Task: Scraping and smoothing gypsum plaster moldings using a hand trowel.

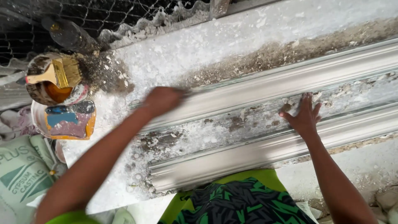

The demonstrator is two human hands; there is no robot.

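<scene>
Two hands on the job: your left hand [162, 99] is curled into a fist at the upper edge of the long grey ridged cornice mould [265, 120], and it's blurred, so you can't tell whether it's clamped on anything. Your right hand [304, 116] lies flat, fingers spread apart, palm down in the mould's central channel, touching the patchy white plaster crust there. The mould runs across the white plaster-dusted surface [199, 45] from lower left toward the right edge, tilted slightly up. Well off to the left of your left hand: a crusted round tin [41, 89] holding orange-brown liquid with a wide yellow-handled brush [58, 74] resting in it, and just below it a dirty plastic tub with blue and orange patches [68, 120]. A white and green printed sack [20, 174] sits at lower left. Wire mesh [103, 14] backs the surface along the top.
</scene>
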